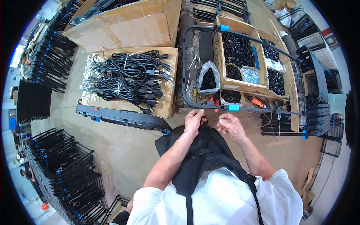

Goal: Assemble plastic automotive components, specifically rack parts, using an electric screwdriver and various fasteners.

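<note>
A head-worn fisheye looks steeply down, facing twelve o'clock over the white shirt (pixel 219 200) at six — left hand (pixel 193 122) and right hand (pixel 231 127) fairly near, stacked black frames (pixel 65 165) farther off at eight.

No word or number can be read with certainty. Taking the middle of the view as the clock centre, between two and three o'clock some small red marks (pixel 321 80) stand on the dark frames (pixel 311 71) in a stack. They look like writing, but they are too small and bent to read. At nine o'clock, a little red patch (pixel 95 109) is on the long black bar (pixel 123 115); whether it bears print, I cannot tell.
</note>
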Demonstrator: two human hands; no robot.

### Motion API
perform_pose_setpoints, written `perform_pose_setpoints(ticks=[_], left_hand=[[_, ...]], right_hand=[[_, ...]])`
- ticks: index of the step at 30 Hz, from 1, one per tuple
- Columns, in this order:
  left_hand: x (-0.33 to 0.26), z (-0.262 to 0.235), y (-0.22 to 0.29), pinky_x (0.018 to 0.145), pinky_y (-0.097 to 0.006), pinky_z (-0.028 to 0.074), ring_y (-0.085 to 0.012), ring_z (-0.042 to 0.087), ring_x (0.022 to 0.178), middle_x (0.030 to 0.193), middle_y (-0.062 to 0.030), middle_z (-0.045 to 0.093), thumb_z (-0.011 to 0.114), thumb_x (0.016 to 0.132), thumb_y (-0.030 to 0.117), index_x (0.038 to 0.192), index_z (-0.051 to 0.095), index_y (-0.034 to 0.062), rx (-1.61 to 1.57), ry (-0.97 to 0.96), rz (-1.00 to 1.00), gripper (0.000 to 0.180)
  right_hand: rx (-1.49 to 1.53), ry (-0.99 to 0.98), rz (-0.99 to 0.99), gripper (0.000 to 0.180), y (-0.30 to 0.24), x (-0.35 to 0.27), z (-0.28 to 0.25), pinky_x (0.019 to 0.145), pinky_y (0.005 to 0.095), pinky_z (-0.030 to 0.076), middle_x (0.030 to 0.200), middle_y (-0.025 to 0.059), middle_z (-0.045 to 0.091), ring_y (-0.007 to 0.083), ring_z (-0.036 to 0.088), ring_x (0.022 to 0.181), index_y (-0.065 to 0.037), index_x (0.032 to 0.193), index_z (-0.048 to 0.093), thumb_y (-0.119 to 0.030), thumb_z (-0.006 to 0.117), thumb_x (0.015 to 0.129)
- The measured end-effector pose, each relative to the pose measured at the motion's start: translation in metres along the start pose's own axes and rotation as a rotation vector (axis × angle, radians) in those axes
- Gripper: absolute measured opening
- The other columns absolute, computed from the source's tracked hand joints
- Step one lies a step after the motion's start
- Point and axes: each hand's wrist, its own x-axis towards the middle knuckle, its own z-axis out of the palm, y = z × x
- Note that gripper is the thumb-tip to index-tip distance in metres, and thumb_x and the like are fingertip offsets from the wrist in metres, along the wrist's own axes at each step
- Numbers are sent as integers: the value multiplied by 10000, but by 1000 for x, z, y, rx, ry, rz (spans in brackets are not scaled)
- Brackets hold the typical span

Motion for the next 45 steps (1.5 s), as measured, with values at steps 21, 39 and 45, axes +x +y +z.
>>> perform_pose_setpoints(ticks=[21,39,45], left_hand=[[-13,-5,21,586,-276,530,-125,647,655,880,-25,712,672,1040,241,1095,683,48,158,1,-90,200],[-5,-28,-48,960,-423,522,-350,695,1094,1173,-213,730,565,1068,288,1310,640,24,405,67,522,366],[-21,-34,-28,906,-393,516,-265,672,966,1033,-158,724,570,1049,249,1224,687,31,505,14,428,303]], right_hand=[[423,16,131,177,64,91,45,722,302,511,961,22,712,137,635,816,-85,1139,732,-218,670,1039],[-2206,-610,-880,186,-49,92,97,760,336,586,967,70,741,229,747,936,-86,981,725,-186,654,841],[-2029,-668,-1171,140,-65,83,93,791,356,582,917,69,641,236,691,901,-67,953,674,-174,620,882]])
